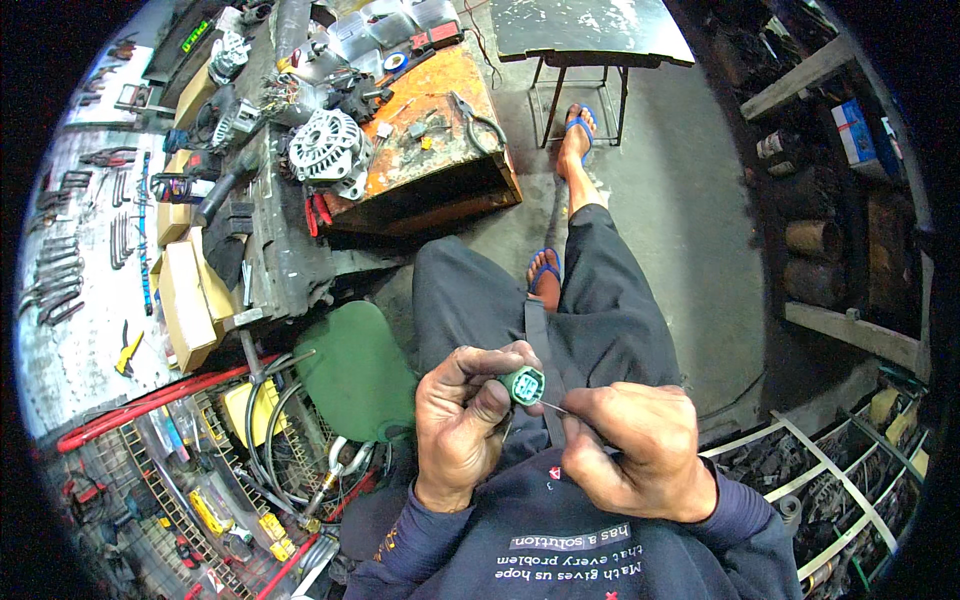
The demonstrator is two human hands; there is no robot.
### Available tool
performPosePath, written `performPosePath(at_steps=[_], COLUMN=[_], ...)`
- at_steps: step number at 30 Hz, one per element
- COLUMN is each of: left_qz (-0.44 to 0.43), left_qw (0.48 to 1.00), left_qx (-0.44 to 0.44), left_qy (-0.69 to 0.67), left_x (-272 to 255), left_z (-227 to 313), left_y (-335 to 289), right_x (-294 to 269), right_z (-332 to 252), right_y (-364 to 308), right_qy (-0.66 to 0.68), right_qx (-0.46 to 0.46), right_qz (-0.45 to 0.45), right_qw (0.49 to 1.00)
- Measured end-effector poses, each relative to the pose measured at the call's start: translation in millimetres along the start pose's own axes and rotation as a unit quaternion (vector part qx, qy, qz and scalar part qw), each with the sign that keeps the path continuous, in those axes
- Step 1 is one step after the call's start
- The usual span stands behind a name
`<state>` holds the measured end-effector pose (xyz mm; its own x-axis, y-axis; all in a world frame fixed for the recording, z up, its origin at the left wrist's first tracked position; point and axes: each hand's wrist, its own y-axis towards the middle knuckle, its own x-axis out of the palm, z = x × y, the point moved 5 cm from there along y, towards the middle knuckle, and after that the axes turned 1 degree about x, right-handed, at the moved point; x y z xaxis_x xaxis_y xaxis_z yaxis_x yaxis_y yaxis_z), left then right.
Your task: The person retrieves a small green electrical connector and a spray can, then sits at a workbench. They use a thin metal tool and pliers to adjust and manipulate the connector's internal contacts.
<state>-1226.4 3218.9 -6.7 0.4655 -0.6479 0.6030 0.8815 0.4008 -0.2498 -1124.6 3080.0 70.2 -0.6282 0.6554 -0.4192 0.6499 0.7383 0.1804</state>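
Between the thumb and fingers of my left hand (460,425) is a small green electrical connector (525,385), its open face with several pin slots turned up and to the right. My right hand (640,445) pinches a thin metal pick (551,406). The pick's tip reaches the rim of the connector; whether it goes inside I cannot tell. A thin strand, perhaps a wire, hangs below the connector by my left thumb. Both hands are above my lap, in front of my dark shirt.
An orange-topped workbench (425,95) ahead bears an alternator (328,150), pliers (480,125) and small parts. A green stool seat (357,370) is at my left, near a wire rack (215,415) of tools. A metal-topped table (590,30) stands ahead; shelves (820,250) line the right.
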Motion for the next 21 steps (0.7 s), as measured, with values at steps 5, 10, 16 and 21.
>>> performPosePath(at_steps=[5, 10, 16, 21], left_qz=[-0.018, -0.016, -0.026, -0.059], left_qw=[0.999, 0.997, 0.995, 0.993], left_qx=[-0.037, -0.056, -0.077, -0.067], left_qy=[-0.027, -0.049, -0.063, -0.076], left_x=[7, 11, 12, 16], left_z=[-1, -4, -6, -4], left_y=[-1, -4, -7, -5], right_x=[0, 1, -3, -7], right_z=[5, 6, 4, 0], right_y=[-5, -7, -7, -6], right_qy=[0.007, 0.025, 0.011, 0.018], right_qx=[0.037, 0.023, 0.009, 0.014], right_qz=[0.029, 0.016, 0.010, -0.011], right_qw=[0.999, 0.999, 1.000, 1.000])
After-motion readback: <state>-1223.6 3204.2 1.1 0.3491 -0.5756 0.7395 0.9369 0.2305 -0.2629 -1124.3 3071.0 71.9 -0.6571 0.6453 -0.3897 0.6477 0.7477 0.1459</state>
